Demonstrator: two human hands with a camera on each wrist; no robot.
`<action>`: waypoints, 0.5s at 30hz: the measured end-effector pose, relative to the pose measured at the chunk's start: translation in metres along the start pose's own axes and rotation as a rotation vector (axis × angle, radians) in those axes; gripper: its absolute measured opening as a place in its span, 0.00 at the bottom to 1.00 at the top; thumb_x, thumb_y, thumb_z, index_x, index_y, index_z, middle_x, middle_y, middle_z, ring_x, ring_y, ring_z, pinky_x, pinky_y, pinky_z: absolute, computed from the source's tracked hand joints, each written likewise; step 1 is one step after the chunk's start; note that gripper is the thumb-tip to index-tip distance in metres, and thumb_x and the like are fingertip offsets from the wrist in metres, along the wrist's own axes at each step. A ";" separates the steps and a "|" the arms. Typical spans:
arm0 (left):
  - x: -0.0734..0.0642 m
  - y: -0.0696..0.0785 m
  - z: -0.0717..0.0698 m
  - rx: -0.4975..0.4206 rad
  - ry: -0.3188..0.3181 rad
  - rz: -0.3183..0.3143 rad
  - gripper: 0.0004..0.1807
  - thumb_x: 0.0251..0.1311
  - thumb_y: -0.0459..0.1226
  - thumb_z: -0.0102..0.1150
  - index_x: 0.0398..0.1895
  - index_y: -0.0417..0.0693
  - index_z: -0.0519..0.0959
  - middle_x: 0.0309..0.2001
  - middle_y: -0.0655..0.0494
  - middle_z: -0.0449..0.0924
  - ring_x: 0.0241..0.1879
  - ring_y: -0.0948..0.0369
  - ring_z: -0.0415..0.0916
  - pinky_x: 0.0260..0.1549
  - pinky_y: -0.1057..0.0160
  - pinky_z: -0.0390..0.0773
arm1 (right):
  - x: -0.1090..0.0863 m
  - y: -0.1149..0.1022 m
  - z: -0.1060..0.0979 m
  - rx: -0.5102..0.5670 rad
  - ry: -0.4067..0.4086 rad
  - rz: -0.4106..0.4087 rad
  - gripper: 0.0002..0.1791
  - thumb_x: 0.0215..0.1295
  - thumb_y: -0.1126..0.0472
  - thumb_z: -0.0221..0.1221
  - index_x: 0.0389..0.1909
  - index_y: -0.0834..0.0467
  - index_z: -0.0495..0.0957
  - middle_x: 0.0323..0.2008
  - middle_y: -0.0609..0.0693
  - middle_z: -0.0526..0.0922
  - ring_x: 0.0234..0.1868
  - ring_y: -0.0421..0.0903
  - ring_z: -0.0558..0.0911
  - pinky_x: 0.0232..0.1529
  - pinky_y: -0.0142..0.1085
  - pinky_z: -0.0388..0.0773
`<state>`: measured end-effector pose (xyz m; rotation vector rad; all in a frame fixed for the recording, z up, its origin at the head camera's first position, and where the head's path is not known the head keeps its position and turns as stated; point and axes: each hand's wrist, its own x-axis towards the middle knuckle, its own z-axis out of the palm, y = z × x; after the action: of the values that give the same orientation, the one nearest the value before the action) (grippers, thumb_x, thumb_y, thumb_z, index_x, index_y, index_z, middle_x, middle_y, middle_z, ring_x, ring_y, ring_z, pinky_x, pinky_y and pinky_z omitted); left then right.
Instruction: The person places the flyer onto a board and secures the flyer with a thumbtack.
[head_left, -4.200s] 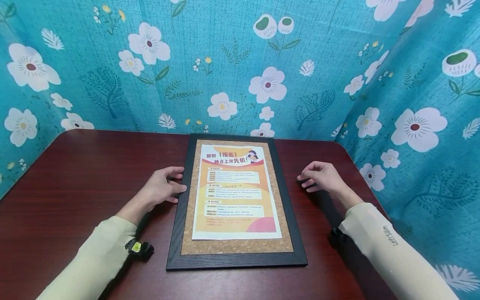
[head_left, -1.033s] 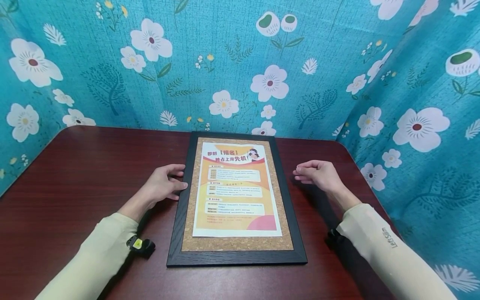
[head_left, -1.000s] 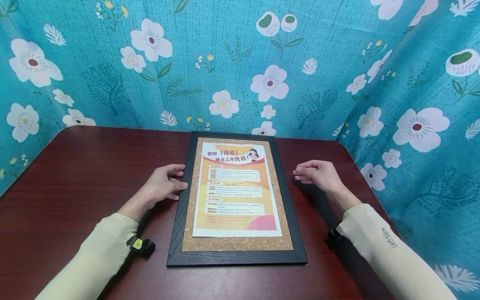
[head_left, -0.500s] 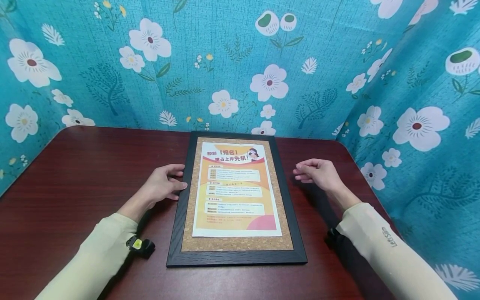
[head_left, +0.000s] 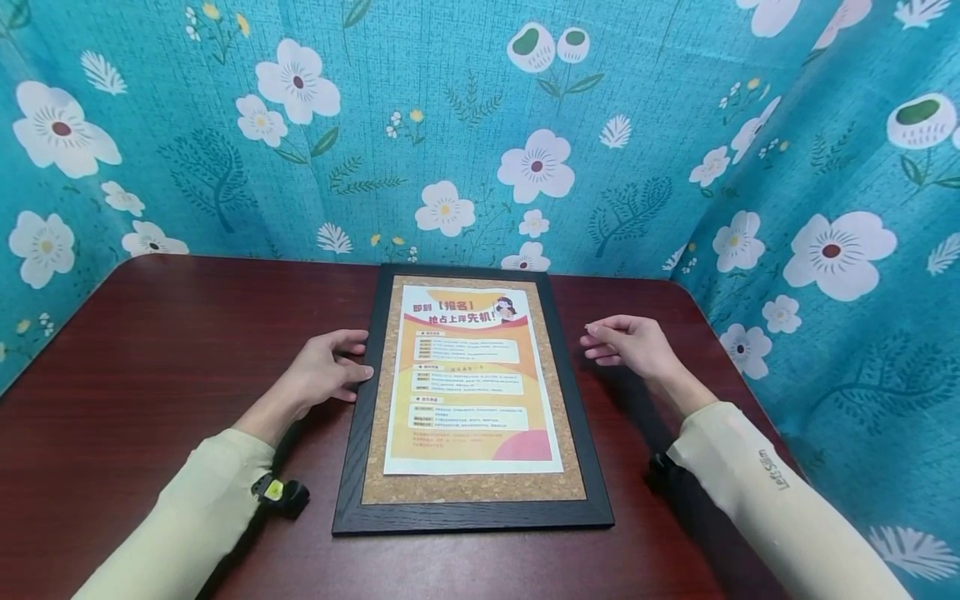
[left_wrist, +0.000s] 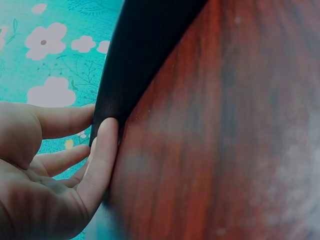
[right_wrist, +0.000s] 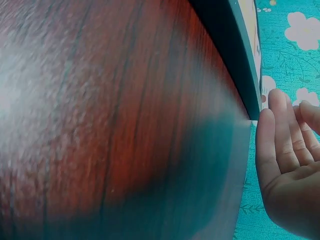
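A black-framed cork board (head_left: 472, 490) lies on the table, with a printed orange and yellow poster (head_left: 468, 383) on its cork. My left hand (head_left: 318, 375) rests against the board's left edge; in the left wrist view its fingers (left_wrist: 102, 150) touch the side of the black frame (left_wrist: 135, 55). Just right of the board, my right hand (head_left: 630, 346) hovers above the table, thumb and index finger pinched together. A tiny pale thing (head_left: 587, 327) shows at those fingertips, too small to name. The right wrist view shows the other fingers (right_wrist: 282, 125) loosely extended.
The dark red-brown wooden table (head_left: 187, 350) runs under both forearms. A blue flowered curtain (head_left: 465, 108) hangs behind it and along the right side. A black wrist strap device (head_left: 281, 493) sits at the left sleeve.
My right hand has moved slightly left and up, closer to the board's right edge, still pinching. The left hand, board and poster keep their places.
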<state>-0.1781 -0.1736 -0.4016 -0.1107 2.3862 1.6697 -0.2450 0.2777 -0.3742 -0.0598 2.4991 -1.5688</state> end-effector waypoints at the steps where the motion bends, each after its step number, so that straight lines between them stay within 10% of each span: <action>1: 0.000 0.000 0.000 0.000 0.001 -0.001 0.37 0.63 0.26 0.62 0.75 0.39 0.61 0.65 0.35 0.66 0.50 0.45 0.75 0.33 0.55 0.86 | 0.000 0.000 0.001 0.009 -0.003 0.003 0.26 0.72 0.52 0.60 0.59 0.69 0.76 0.44 0.61 0.87 0.39 0.51 0.89 0.42 0.39 0.85; 15: 0.000 0.002 0.001 -0.001 0.003 -0.013 0.37 0.64 0.25 0.61 0.75 0.39 0.61 0.65 0.35 0.66 0.50 0.46 0.75 0.33 0.55 0.86 | 0.004 -0.003 0.007 0.017 -0.015 0.006 0.24 0.73 0.52 0.60 0.58 0.68 0.78 0.42 0.59 0.88 0.36 0.47 0.88 0.41 0.39 0.85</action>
<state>-0.1782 -0.1724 -0.4004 -0.1286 2.3813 1.6660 -0.2481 0.2693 -0.3754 -0.0607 2.4723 -1.5805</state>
